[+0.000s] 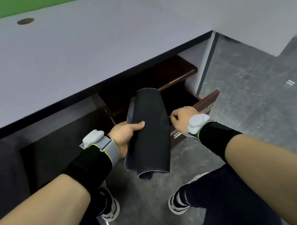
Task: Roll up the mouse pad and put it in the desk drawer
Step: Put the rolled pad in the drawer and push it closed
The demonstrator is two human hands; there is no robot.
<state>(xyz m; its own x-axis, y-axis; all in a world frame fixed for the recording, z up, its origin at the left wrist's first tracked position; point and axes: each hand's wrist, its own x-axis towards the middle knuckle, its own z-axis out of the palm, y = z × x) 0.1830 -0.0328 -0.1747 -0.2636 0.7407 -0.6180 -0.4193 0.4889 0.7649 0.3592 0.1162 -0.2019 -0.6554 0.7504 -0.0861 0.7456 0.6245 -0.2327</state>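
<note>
The black mouse pad is rolled into a loose tube with stitched edges and a grey underside showing. My left hand grips its left side, thumb across the top. The tube's far end points into the open dark brown desk drawer, which is pulled out under the desk's right end. My right hand is closed on the drawer's front edge, just right of the roll. The drawer's inside is dark and mostly hidden by the pad.
The grey desk top with a black front edge spans the upper half, with a round cable hole at the back. A grey partition leg stands right of the drawer. My feet rest on the grey floor below.
</note>
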